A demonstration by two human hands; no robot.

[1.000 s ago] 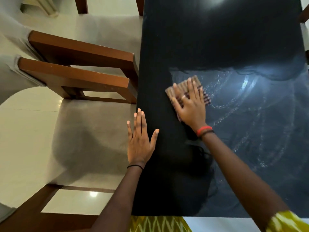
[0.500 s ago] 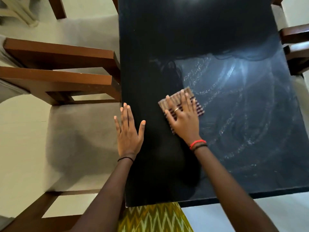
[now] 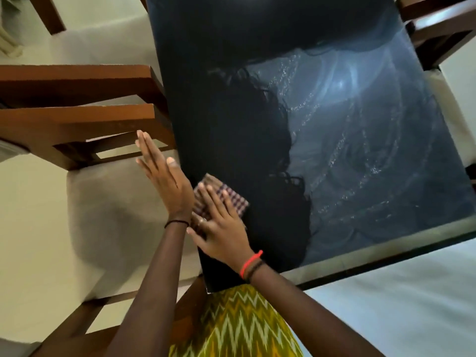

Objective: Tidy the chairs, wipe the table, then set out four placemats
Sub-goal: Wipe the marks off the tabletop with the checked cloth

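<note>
Head view: left of the table, a chair shows its pale cushion. The left hand hovers flat, fingers straight, at the table's left edge. The right hand presses a checked cloth flat just inside that edge. Pushed too hard, the cloth or any sweepings could slip past the palm onto the cushion.

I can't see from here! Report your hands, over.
Right hand flat on checked cloth, near table corner. Left hand open beside table edge. Chair close on left.
</note>
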